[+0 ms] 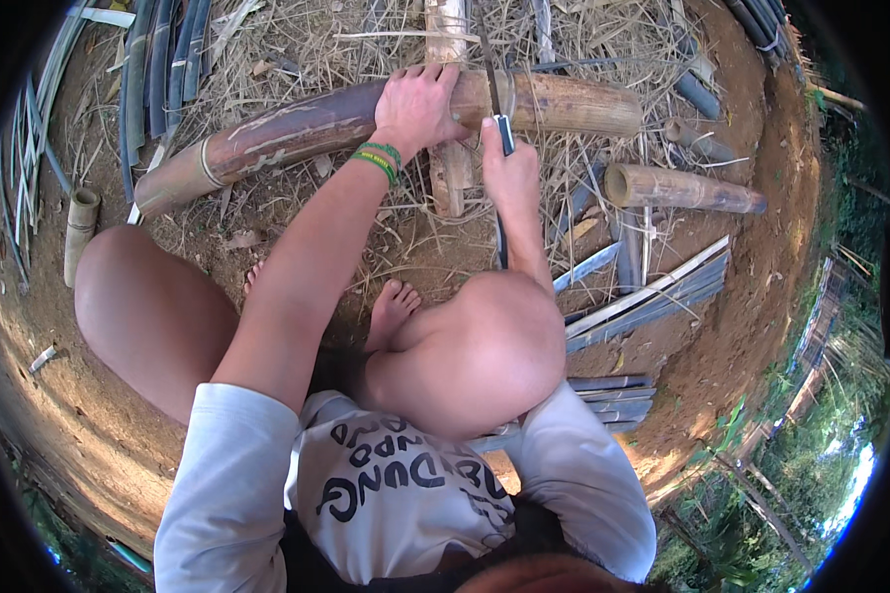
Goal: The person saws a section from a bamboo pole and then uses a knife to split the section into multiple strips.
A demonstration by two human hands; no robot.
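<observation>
A thick, curved bamboo pole [297,128] lies crosswise in front of me, resting over a lengthwise wooden piece [447,188]. My left hand [417,107] grips the pole from above near its middle, its fingers over the far side and a green band on the wrist. To the right of it, my right hand [510,178] is closed round the handle of a hand saw [505,135]. The saw's long, narrow dark blade points away from me across the pole, close to a pale ring on it. Whether its edge has entered the bamboo I cannot make out.
A short hollow bamboo piece [687,188] lies at the right, another [81,232] at the left. Split strips [653,296] are piled on the right, and more dark strips [163,74] lie far left. Dry shavings [297,40] litter the ground. My bent knees [475,346] flank my left arm.
</observation>
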